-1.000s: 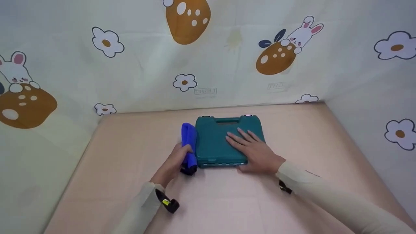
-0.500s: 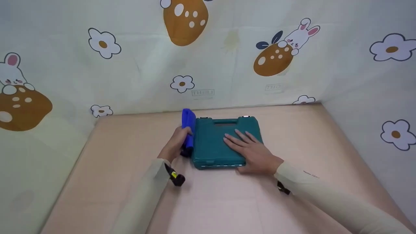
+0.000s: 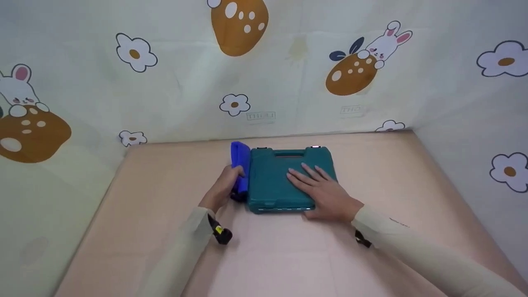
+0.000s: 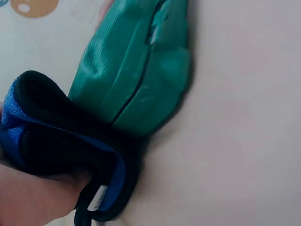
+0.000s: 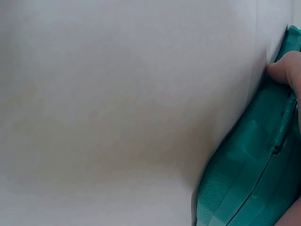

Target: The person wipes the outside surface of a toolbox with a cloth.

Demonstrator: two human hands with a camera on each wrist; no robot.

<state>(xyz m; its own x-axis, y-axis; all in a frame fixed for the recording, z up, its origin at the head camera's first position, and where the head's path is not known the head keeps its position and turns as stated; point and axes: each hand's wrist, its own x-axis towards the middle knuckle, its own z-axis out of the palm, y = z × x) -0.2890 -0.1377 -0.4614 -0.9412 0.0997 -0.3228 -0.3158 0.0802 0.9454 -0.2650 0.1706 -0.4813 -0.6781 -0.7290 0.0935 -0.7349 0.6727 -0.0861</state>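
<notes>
A closed dark green plastic case (image 3: pixel 270 177) lies flat on the table, its handle toward the back wall. My right hand (image 3: pixel 330 199) rests on its lid with fingers spread; in the right wrist view the thumb (image 5: pixel 284 69) lies along the case's edge. Against the case's left side stands a folded blue cloth (image 3: pixel 241 161), which my left hand (image 3: pixel 220 187) grips, thumb on top. The left wrist view shows the cloth's black edging and a small white label (image 4: pixel 97 197), close against the green case (image 4: pixel 120 66).
Pale fabric walls (image 3: pixel 185 90) printed with bunnies and flowers rise behind and to both sides. A beige cover (image 3: pixel 288 255) spreads over the table around the case. A black camera strap (image 3: pixel 220 233) sits on the left wrist.
Along the case's left side, my left hand has slid the blue cloth toward the back wall, then slightly back toward me. The right hand stays on the lid.
</notes>
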